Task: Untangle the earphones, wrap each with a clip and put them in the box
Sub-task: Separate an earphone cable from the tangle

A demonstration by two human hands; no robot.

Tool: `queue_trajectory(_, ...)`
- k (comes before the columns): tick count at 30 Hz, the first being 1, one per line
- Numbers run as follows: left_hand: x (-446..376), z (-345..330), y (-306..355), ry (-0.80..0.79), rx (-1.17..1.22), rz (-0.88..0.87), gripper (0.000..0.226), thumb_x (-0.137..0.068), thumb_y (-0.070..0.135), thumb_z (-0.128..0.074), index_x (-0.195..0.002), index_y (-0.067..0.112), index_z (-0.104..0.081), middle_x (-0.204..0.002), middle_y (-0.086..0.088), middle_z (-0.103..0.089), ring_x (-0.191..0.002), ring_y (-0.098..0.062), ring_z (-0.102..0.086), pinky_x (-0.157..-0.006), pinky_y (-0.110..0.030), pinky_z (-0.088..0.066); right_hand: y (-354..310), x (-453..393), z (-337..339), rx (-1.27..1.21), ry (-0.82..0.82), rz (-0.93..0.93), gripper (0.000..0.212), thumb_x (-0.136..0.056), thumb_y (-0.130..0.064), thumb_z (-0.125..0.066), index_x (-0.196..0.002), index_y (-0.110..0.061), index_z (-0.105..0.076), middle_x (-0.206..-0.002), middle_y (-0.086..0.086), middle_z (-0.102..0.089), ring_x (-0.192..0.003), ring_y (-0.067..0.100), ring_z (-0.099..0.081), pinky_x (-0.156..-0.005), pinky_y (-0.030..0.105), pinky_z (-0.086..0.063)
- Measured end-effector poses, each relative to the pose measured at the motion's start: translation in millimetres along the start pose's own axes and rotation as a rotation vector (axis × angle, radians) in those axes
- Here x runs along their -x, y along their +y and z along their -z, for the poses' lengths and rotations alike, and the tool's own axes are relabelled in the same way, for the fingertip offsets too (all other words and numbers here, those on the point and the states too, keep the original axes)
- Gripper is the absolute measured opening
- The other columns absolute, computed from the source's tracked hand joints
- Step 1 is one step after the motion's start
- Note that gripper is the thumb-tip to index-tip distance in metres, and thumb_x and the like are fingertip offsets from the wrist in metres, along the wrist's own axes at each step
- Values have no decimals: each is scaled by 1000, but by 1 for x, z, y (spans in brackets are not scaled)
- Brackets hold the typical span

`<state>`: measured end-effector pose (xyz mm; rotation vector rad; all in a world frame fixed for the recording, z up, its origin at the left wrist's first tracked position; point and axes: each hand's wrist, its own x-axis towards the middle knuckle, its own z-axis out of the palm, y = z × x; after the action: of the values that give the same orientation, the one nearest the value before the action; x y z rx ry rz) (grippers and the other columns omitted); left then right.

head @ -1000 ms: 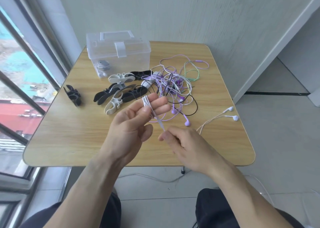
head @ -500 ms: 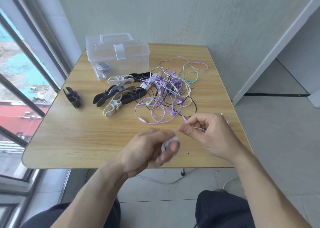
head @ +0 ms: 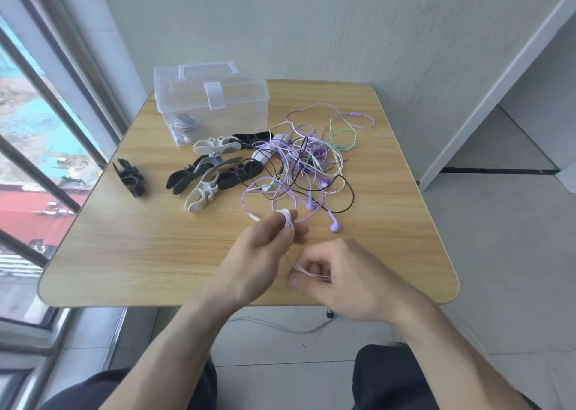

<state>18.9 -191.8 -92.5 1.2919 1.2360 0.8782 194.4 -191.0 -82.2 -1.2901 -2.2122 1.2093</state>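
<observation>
Winding a white earphone cord [head: 288, 218] at frame centre, the left hand [head: 265, 250] gripped the coil while the right hand [head: 336, 272] pinched its tail taut, apparently for neat clipping.

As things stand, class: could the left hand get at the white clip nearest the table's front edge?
Probably not yet. The way across the table to the white clip looks free, but the left hand grips a coil of white earphone cord.
</observation>
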Motion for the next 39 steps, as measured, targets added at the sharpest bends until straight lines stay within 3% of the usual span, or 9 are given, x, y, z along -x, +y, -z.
queue_trajectory(2, 3, 0, -1, -125, -156, 27, 29, -106, 19, -44, -83, 12, -62, -68, 15, -68, -51, 4, -52, -52, -15, -34, 0, 2, 11, -100, 115, 31, 21, -91, -25, -68, -72, -15, -69, -56, -5, -60, -50, 15, -46, -50, 30, -40)
queue_trajectory(6, 8, -1, 3, -313, -38, 106, 33, -103, 28, -41, -90, 12, -67, -67, 0, -59, -57, -11, -47, -52, -13, -36, 9, 3, 31, -242, 140, 49, 24, -86, -33, -70, -68, -16, -73, -60, 21, -58, -52, 24, -35, -48, 31, -32)
queue_trajectory(12, 8, 6, 10, -484, 249, 146, 26, -93, 28, -46, -82, 12, -64, -61, -3, -41, -53, -12, -31, -43, -17, -21, 17, 1, 33, -271, 194, 20, 29, -84, -42, -76, -72, -16, -71, -57, -2, -40, -54, 15, -32, -51, 28, -29)
queue_trajectory(17, 8, 3, 12, -349, 709, 3, 26, -95, 18, -43, -87, 8, -65, -68, -6, -45, -58, -12, -43, -40, -21, -14, 16, -2, 28, -273, 128, 2, 34, -99, -40, -57, -82, -13, -71, -58, -2, -48, -55, 12, -45, -55, 25, -40)
queue_trajectory(21, 6, 4, 13, -216, 722, -33, 41, -92, 23, -46, -120, -3, -60, -95, -15, -67, -82, -21, -59, -40, -22, -23, 8, -6, 8, -237, 67, -31, 15, -103, -23, -55, -97, -19, -67, -73, -6, -63, -64, 8, -56, -66, 27, -49)
queue_trajectory(26, 5, -2, 11, -1, 428, -87, 45, -86, 20, -52, -129, 8, -57, -119, -11, -70, -101, -17, -67, -45, -21, -34, -4, -9, -21, -364, 130, -192, 13, -102, -17, -53, -100, -13, -66, -91, 13, -68, -65, 14, -64, -67, 39, -54)
queue_trajectory(32, 8, -6, -7, 17, -155, -131, 29, -94, 30, -45, -118, 17, -56, -115, 9, -65, -68, -6, -61, -65, -23, -48, -11, -12, -23, -678, 100, -223, 34, -98, 2, -48, -70, -7, -64, -63, -3, -61, -63, 17, -57, -59, 29, -47)
queue_trajectory(36, 8, -1, -7, 2, -428, -308, 29, -104, 32, -38, -92, 7, -47, -95, -6, -64, -79, -20, -56, -75, -35, -45, -3, -14, -15, -907, 114, -249, 19, -95, 6, -53, -97, 16, -69, -89, 18, -69, -81, 22, -65, -74, 29, -58)
queue_trajectory(39, 7, 1, -9, 6, -474, -374, 28, -105, 29, -37, -91, 6, -44, -87, -10, -60, -75, -21, -51, -72, -34, -42, -2, -13, -5, -1006, 104, -230, 20, -95, 3, -56, -107, 9, -71, -108, 22, -73, -99, 27, -71, -86, 35, -59)
